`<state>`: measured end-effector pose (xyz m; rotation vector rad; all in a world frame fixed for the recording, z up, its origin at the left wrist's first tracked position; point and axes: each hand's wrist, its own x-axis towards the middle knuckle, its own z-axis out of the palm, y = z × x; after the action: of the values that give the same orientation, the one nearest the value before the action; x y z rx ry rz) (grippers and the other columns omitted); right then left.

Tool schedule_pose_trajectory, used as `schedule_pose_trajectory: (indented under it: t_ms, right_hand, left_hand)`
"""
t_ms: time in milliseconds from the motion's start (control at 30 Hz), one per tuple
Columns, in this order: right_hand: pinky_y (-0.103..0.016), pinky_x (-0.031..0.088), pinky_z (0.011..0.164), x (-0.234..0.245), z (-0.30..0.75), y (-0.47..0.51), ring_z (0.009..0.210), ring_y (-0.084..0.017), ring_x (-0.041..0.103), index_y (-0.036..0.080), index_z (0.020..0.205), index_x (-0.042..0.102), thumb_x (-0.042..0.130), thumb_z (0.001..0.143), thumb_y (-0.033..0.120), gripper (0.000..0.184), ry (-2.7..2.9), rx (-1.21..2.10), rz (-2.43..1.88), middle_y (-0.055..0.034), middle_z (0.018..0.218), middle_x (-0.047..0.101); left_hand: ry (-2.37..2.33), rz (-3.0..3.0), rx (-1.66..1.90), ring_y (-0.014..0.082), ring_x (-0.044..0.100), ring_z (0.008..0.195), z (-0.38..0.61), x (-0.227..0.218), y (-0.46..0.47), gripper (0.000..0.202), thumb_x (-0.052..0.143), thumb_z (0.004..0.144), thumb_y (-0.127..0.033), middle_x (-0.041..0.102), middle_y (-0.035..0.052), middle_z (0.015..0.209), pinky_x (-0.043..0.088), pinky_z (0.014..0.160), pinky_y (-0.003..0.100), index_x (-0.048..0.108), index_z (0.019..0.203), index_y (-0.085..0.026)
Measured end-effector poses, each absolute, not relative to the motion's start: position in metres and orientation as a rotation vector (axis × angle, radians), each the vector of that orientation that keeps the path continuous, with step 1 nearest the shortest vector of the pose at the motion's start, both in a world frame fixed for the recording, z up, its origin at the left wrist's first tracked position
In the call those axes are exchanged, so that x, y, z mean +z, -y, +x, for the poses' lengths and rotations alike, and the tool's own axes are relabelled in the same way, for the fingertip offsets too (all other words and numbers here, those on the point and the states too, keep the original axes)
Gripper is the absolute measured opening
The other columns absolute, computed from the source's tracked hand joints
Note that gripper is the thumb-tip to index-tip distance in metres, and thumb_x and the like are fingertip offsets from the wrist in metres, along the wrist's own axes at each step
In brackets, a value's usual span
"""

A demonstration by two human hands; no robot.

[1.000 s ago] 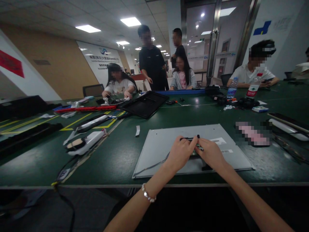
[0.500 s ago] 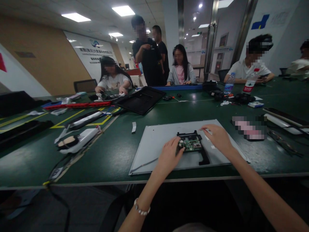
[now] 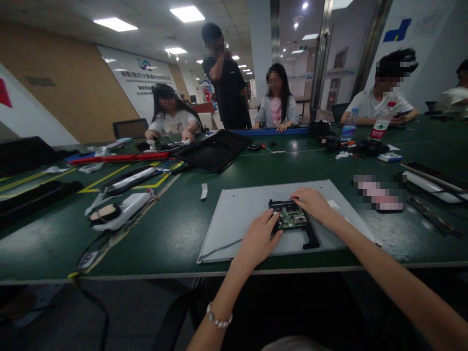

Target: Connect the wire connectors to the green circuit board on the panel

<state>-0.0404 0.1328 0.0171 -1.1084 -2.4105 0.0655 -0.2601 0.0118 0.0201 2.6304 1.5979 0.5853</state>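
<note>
A flat grey-white panel [image 3: 234,214] lies on the table before me. On it sits a black plastic bracket [image 3: 312,239] with a green circuit board [image 3: 292,220] inside. My left hand [image 3: 258,239] grips the board's left edge, its fingers over that side and the thumb lower down; its palm hides part of the edge. At the bracket's upper right, my right hand [image 3: 310,204] has its fingertips pinched together. Whatever they hold, if anything, is too small to make out. A thin dark cable [image 3: 221,247] runs left across the panel from under my left hand.
Ahead lies a black frame-like cover [image 3: 215,150]. A white device [image 3: 124,210] with a dark cord is to the left; a pink phone-like object [image 3: 380,192] and glasses [image 3: 435,214] to the right. Two bottles [image 3: 380,122] stand farther back. Several people sit or stand across the table.
My right hand has moved left and inward, from beside the bracket's corner onto its upper edge. My left hand stays at the board's left side. A standing person's arm has risen.
</note>
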Motion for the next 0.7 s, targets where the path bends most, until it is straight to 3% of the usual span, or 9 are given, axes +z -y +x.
schedule_pose_trajectory:
  t_ms: [700]
  right_hand:
    - [-0.036,0.048,0.092,0.005,-0.039,-0.139,0.098,-0.02,0.065,0.017,0.1,0.071,0.055,0.088,0.013,0.021,2.342,0.288,-1.022,-0.0076,0.103,0.072]
  left_hand:
    - [-1.637,2.617,0.544,0.0258,0.044,0.131,-0.256,0.025,-0.009,0.047,0.047,0.093,-0.033,0.044,0.014,0.145,0.036,0.109,0.043,0.044,0.137,-0.017]
